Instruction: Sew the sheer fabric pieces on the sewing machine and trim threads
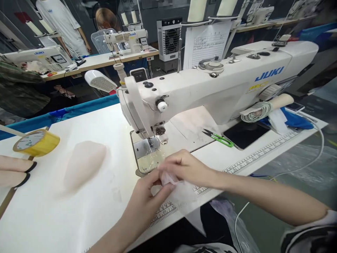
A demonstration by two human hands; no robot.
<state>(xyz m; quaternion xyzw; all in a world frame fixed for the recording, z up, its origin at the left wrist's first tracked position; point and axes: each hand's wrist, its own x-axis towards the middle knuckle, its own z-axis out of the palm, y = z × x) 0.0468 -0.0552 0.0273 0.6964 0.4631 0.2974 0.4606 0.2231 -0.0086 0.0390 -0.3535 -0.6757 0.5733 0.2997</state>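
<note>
My left hand (150,195) pinches a piece of thin, sheer pale fabric (184,193) between thumb and fingers at the table's front edge. Over it, my right hand (184,167) has its fingers closed on the same fabric, with the fingertips partly hidden. The cloth is bunched at the fingers and hangs past the edge toward my lap. Just beyond my hands stands a white sewing machine (184,91), its needle and presser foot (150,142) over the metal plate. Loose thread ends lie on that plate.
On the left lie a pale cup-shaped fabric piece (85,163), a roll of yellow tape (37,142) and beige pieces with black edging (15,172). Green-handled thread snips (218,137) and a dark tablet-like slab (246,134) lie under the machine arm. A printed ruler (247,160) runs along the front edge.
</note>
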